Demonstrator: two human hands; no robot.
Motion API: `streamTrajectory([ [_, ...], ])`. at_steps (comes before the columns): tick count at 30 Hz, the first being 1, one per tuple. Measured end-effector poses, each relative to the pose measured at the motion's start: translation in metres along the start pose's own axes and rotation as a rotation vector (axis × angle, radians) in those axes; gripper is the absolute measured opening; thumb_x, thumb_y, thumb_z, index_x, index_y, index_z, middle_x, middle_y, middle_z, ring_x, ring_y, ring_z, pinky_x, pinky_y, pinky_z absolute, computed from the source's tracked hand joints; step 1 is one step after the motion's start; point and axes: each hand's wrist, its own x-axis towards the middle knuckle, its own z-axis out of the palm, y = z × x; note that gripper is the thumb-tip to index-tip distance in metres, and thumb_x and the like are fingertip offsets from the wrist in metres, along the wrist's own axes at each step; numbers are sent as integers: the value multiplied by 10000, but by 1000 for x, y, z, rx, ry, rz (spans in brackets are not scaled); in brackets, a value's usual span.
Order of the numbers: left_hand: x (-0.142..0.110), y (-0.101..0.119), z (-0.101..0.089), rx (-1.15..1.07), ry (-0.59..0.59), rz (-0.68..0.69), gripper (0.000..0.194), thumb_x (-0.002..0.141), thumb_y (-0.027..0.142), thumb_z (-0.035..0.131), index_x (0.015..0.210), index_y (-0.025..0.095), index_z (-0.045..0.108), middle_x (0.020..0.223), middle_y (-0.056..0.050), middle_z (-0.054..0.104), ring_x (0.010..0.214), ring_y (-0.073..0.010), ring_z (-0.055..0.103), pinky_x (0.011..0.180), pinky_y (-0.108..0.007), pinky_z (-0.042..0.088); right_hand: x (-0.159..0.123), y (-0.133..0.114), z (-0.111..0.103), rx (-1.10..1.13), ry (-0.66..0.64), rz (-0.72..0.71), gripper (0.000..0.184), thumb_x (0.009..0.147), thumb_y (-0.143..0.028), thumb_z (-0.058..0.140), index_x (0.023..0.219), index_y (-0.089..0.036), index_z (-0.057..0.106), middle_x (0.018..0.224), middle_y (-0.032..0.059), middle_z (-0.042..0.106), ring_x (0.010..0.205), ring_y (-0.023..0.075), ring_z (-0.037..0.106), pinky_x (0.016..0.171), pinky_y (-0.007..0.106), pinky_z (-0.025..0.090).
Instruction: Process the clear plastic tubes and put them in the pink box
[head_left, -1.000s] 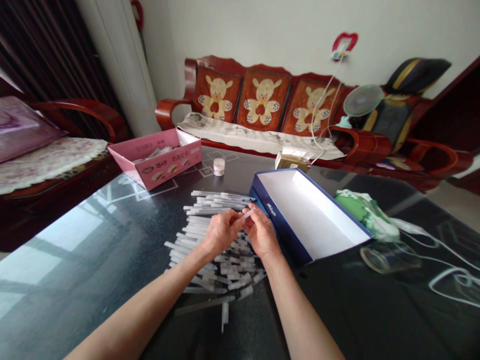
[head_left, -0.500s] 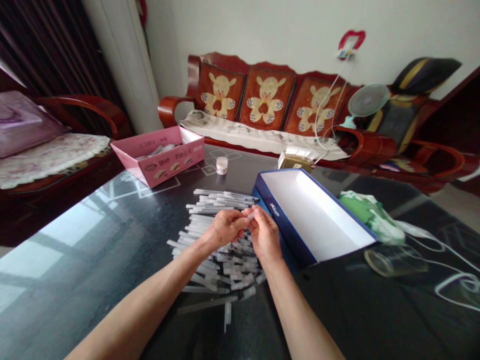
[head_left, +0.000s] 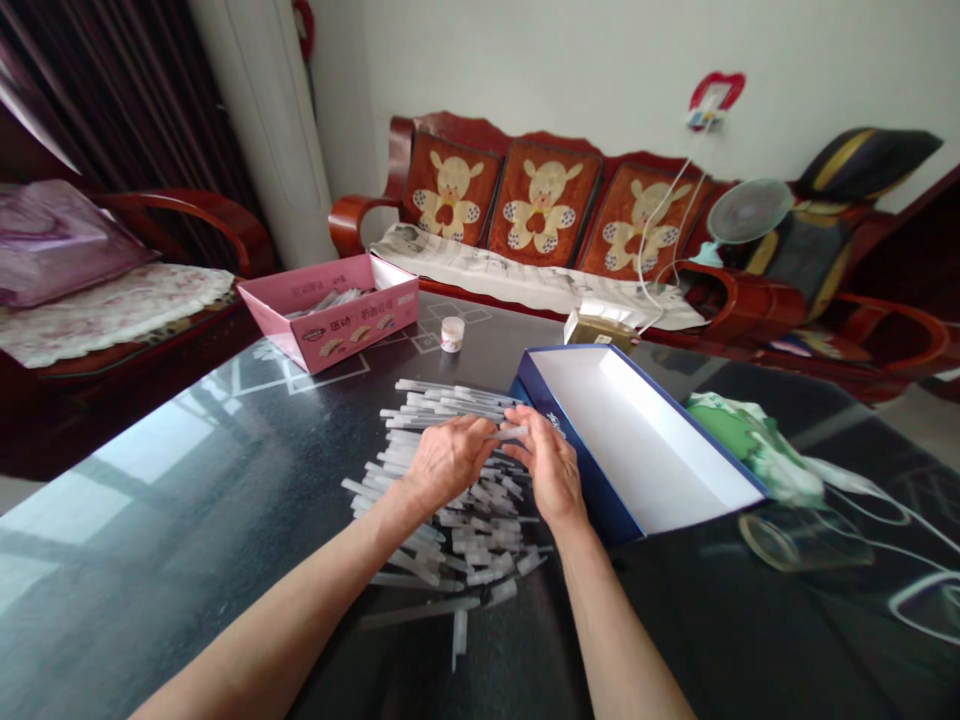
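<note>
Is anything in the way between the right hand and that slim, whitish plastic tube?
Nothing visible is. The left hand holds one end of the slim, whitish plastic tube; the other end reaches the right hand. The pile of translucent plastic sticks lies beneath, not between.

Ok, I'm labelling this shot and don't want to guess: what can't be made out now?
All in the head view:
Pale piece: its left end, hidden by the left hand.
Right hand: whether it touches that piece; too small.
Pile of pale pieces: the part behind the left hand.
Pink box: its floor, behind its front wall.
White tub: print, too small.
Purple item: cut off by the left edge.
</note>
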Motion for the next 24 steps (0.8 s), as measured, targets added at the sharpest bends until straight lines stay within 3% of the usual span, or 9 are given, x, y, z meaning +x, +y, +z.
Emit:
streamTrajectory([
  [5, 3, -13, -12, 251, -23, 292, 279, 967, 277, 396, 949, 227, 670, 748, -40, 608, 759, -179, 520, 739, -308, 375, 0, -14, -11, -322, -204, 102, 328, 775, -498, 666, 897, -204, 749, 758, 35, 734, 646, 192, 655, 502, 259, 484],
  [12, 4, -14, -11, 242, -10, 408, 292, 977, 280, 376, 1010, 241, 663, 761, -35, 593, 774, -181, 472, 799, -347, 326, -5, -31, -23, -383, -451, 219, 356, 813, -495, 614, 716, -162, 696, 605, 1, 644, 501, 101, 539, 475, 217, 422],
  [15, 5, -28, -17, 250, -7, 370, 312, 975, 340, 392, 915, 226, 676, 691, -21, 573, 730, -172, 471, 767, -337, 318, -3, -38, -34, -435, -375, 152, 312, 781, -446, 658, 855, -151, 724, 614, -2, 642, 519, 104, 546, 515, 231, 449],
  [17, 7, -42, -27, 281, 47, 278, 360, 978, 359, 382, 860, 207, 686, 638, -18, 559, 681, -161, 466, 730, -328, 311, 0, -42, -42, -450, -240, 75, 345, 765, -427, 672, 958, -145, 722, 663, 10, 664, 559, 114, 573, 556, 245, 480],
  [19, 9, -54, -38, 280, 108, 201, 355, 980, 374, 381, 923, 212, 691, 681, -20, 596, 684, -154, 484, 734, -325, 318, 2, -44, -45, -445, -111, -25, 372, 794, -432, 636, 1018, -144, 708, 730, 30, 688, 601, 123, 599, 601, 260, 507],
  [21, 11, -61, -46, 262, 124, 185, 344, 976, 388, 388, 973, 218, 687, 739, -25, 629, 705, -153, 506, 749, -325, 334, 2, -41, -40, -453, -115, -65, 385, 816, -429, 608, 1069, -149, 688, 787, 47, 708, 640, 140, 631, 637, 278, 526],
  [24, 11, -67, -45, 216, 47, 203, 322, 971, 367, 407, 973, 217, 692, 780, -29, 651, 734, -152, 545, 764, -314, 370, 1, -26, -23, -529, -222, -113, 314, 847, -369, 566, 1067, -177, 679, 894, 64, 725, 764, 172, 673, 713, 296, 535],
])
